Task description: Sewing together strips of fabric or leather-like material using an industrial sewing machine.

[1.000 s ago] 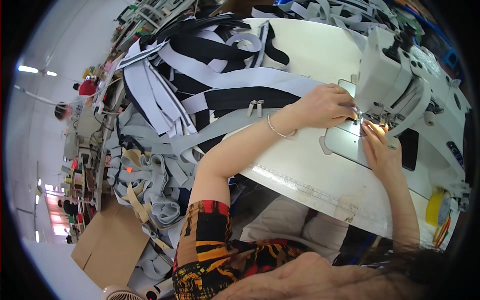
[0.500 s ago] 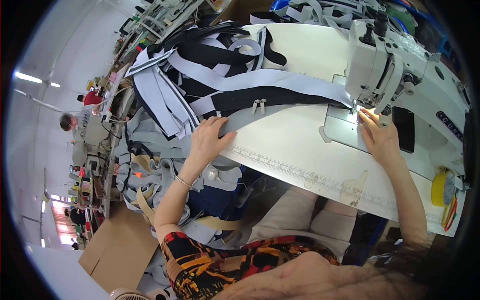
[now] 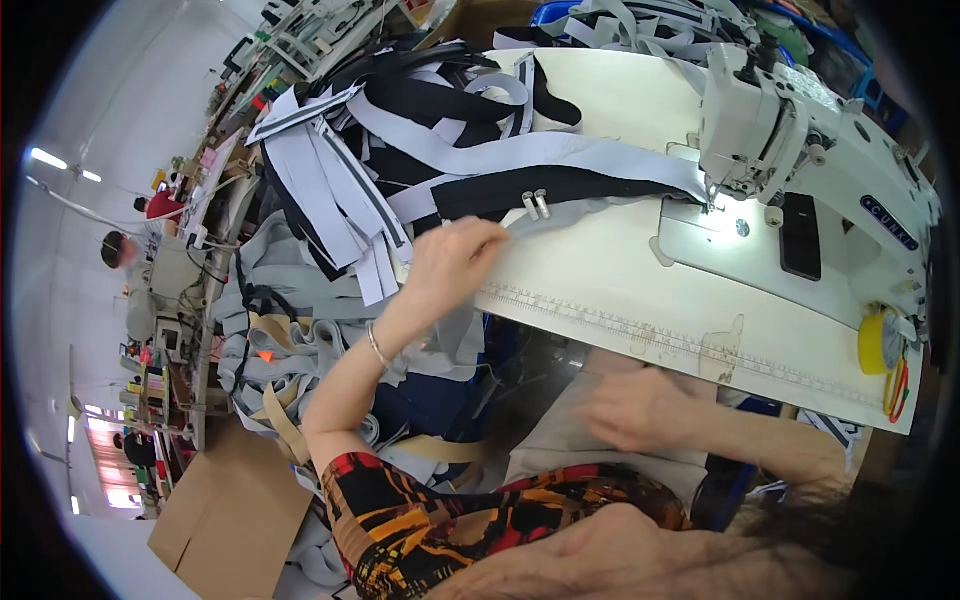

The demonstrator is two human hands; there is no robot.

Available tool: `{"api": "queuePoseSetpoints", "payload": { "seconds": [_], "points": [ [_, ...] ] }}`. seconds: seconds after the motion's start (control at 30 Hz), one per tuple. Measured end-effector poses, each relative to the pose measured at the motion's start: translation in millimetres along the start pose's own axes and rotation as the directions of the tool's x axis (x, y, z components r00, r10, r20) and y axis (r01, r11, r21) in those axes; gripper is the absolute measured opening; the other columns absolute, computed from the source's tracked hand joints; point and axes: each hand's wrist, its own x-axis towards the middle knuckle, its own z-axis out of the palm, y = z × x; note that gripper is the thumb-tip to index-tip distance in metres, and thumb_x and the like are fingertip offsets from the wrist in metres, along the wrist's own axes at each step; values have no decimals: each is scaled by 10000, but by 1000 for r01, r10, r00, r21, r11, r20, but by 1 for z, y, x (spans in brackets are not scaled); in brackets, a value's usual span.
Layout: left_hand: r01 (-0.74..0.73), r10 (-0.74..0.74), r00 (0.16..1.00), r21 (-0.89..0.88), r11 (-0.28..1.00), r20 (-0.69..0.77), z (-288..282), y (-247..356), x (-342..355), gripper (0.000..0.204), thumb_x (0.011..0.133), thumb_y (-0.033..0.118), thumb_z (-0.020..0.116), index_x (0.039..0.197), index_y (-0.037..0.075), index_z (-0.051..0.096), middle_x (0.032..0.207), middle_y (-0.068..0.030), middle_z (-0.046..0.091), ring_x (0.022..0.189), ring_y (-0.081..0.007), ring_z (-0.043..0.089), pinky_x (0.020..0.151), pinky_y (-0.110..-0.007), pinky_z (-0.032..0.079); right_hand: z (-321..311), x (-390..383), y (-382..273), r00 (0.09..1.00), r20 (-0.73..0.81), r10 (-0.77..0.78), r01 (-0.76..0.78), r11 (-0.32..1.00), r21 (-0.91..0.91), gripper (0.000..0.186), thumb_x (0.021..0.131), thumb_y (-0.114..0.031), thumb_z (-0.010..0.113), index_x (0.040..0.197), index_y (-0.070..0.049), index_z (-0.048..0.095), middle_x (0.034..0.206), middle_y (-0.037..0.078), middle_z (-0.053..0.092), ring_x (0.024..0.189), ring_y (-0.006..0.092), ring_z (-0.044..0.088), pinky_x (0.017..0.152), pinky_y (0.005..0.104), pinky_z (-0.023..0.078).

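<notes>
My left hand (image 3: pixel 455 262) is closed, its fingertips pinching the end of a grey fabric strip (image 3: pixel 575 213) at the table's left front. The grey strip runs along the lower edge of a black and pale lavender band (image 3: pixel 560 152) toward the needle of a white sewing machine (image 3: pixel 755 130). Two small metal pieces (image 3: pixel 537 205) sit on the black part of the band. Off the table, over my lap, is my right hand (image 3: pixel 640 410), smeared by motion so its fingers cannot be read.
Black and lavender strips (image 3: pixel 330 200) heap at the table's left end. Grey fabric pieces (image 3: pixel 275 265) hang below them. A dark phone (image 3: pixel 800 237) lies beside the needle plate. Yellow tape (image 3: pixel 875 343) and scissors (image 3: pixel 897 388) sit at the right corner; a cardboard sheet (image 3: pixel 235 490) is lower left.
My right hand has left the needle area and dropped toward my lap. My left hand has risen slightly to the right, its spread fingers now closed on the grey strip.
</notes>
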Motion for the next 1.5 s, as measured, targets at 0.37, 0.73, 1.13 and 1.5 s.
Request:
{"api": "queuePoseSetpoints", "payload": {
  "seconds": [0.37, 0.73, 1.13, 1.5],
  "points": [
    [-221, 223, 975, -180, 959, -6, 65, 10, 14, 157, 844, 96, 623, 998, 117, 639, 839, -74, 604, 678, -256, 643, 582, -366, 505, 154, 70, 57, 833, -11, 553, -433, 665, 609, 631, 824, -355, 740, 1331, -31, 546, 1116, 161, 685, 989, 237, 668, 878, 333, 515],
    [-103, 118, 989, 165, 981, -84, 67, -21, 31, 120, 853, 115, 610, 970, 116, 581, 821, -73, 620, 712, -281, 655, 583, -382, 526, -69, -88, 5, 731, 460, 504, -656, 334, 677, 224, 802, -113, 775, 980, 19, 738, 811, 75, 724, 754, 81, 646, 675, 231, 519],
    [115, 267, 855, -666, 737, 444, 55, 126, 43, 485, 912, 159, 644, 1364, 42, 512, 951, -63, 693, 785, -131, 656, 700, -277, 518, -114, 0, 40, 709, 149, 689, -669, 592, 449, 244, 880, -166, 663, 1051, 4, 702, 780, 71, 681, 716, 113, 592, 682, 289, 493],
    [-89, 104, 993, -198, 976, 62, 35, 33, 46, 264, 810, 154, 710, 1052, 51, 704, 793, -99, 666, 726, -245, 618, 668, -342, 499, -90, -32, 96, 801, -252, 543, -584, 801, -131, 333, 809, -89, 682, 1140, -123, 672, 705, 74, 609, 575, 239, 589, 560, 343, 475]
  ]
}}
